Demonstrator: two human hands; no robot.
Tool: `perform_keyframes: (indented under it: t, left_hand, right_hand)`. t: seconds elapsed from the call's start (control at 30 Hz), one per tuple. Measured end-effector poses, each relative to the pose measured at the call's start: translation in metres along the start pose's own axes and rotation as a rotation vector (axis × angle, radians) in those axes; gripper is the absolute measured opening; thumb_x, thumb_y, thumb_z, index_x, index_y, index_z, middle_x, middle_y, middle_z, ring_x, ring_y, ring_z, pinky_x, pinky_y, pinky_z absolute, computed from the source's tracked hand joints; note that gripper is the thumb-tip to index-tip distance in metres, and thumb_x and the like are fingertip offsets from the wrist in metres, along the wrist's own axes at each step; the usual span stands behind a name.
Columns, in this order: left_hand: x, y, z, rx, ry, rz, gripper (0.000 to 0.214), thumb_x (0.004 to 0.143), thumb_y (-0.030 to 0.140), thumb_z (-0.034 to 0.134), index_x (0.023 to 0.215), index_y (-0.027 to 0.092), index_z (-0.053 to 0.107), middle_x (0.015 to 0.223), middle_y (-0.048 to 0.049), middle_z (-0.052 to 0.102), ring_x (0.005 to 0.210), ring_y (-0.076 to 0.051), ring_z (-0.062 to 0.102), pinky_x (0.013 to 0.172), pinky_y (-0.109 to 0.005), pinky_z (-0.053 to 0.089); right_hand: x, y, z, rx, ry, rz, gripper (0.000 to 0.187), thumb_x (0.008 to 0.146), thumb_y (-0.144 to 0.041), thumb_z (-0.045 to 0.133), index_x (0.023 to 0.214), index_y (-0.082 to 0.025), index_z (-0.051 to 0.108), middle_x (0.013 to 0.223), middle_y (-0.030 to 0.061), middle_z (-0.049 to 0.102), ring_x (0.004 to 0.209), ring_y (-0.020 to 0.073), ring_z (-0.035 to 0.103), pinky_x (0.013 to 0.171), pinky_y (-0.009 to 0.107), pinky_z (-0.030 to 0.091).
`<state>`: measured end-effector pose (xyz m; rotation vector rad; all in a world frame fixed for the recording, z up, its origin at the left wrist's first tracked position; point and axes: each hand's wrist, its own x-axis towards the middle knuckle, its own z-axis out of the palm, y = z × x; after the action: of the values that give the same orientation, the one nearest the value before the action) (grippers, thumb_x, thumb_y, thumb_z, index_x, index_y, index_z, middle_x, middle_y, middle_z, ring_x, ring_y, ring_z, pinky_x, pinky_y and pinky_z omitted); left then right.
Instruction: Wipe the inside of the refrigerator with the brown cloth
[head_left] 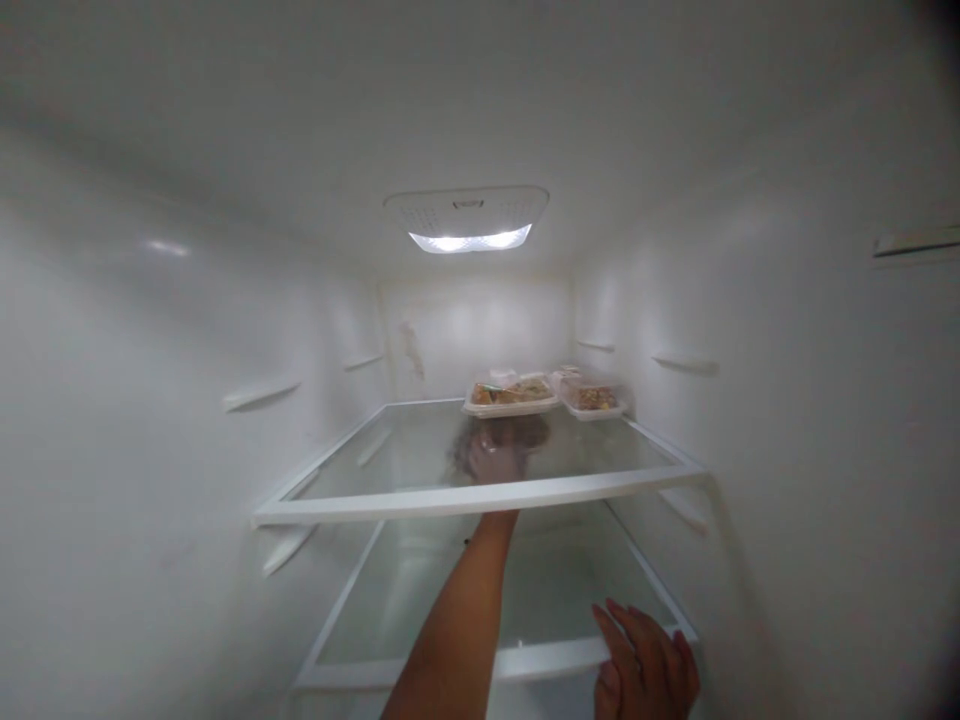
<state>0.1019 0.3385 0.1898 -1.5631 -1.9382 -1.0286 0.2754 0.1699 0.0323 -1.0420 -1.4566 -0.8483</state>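
So it's the inside of a white fridge, which fills pretty much the whole frame. The upper glass shelf runs across the middle, and the lower glass shelf sits under it at bottom centre. The left hand is up under the upper shelf, dead centre. You only see it through the glass and it's blurry, so I honestly can't tell if the fingers are apart or closed on anything. The right hand is at the lower right, fingers together and laid flat on the lower shelf's front rim, gripping nothing. At the back of the upper shelf there's a food tray with a second tray just beside it on the right. The ceiling light is on, upper centre.
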Motion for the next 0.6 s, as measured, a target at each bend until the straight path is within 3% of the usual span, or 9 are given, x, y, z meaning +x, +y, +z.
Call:
perform_keyframes:
  t: [0.17, 0.3, 0.43, 0.6]
  left_hand:
    - [-0.007, 0.046, 0.023, 0.018, -0.154, 0.52, 0.04, 0.095, 0.032, 0.048, 0.133, 0.036, 0.059, 0.15, -0.0118, 0.05, 0.136, -0.037, 0.044, 0.105, -0.061, 0.042]
    - [0.001, 0.051, 0.023, 0.013, -0.211, 0.724, 0.039, 0.093, 0.034, 0.051, 0.131, 0.035, 0.06, 0.149, -0.0094, 0.051, 0.136, -0.035, 0.044, 0.108, -0.06, 0.041]
    - [0.013, 0.025, 0.003, 0.068, -0.253, 0.763, 0.044, 0.095, 0.025, 0.044, 0.137, 0.033, 0.054, 0.15, -0.0092, 0.05, 0.14, -0.034, 0.04, 0.112, -0.062, 0.037]
    - [0.018, -0.041, -0.036, 0.163, -0.288, 0.537, 0.045, 0.093, 0.019, 0.045, 0.134, 0.034, 0.058, 0.148, -0.0111, 0.05, 0.135, -0.036, 0.044, 0.101, -0.059, 0.046]
  right_hand:
    - [-0.001, -0.002, 0.005, -0.003, 0.042, 0.018, 0.042, 0.096, -0.037, 0.03, 0.107, -0.026, 0.069, 0.102, 0.0096, 0.073, 0.101, 0.0265, 0.061, 0.105, 0.053, 0.034]
    - [-0.002, 0.001, 0.007, -0.006, 0.068, 0.0, 0.042, 0.097, -0.038, 0.03, 0.104, -0.027, 0.07, 0.099, 0.0083, 0.074, 0.098, 0.0252, 0.063, 0.103, 0.051, 0.035]
    - [-0.002, 0.002, 0.007, -0.011, 0.069, -0.003, 0.043, 0.097, -0.038, 0.03, 0.112, -0.027, 0.068, 0.099, 0.0086, 0.074, 0.096, 0.026, 0.064, 0.104, 0.052, 0.035]
    - [-0.002, 0.004, 0.008, -0.014, 0.064, -0.011, 0.05, 0.099, -0.039, 0.028, 0.143, -0.032, 0.05, 0.096, 0.0073, 0.075, 0.09, 0.0253, 0.066, 0.1, 0.051, 0.037]
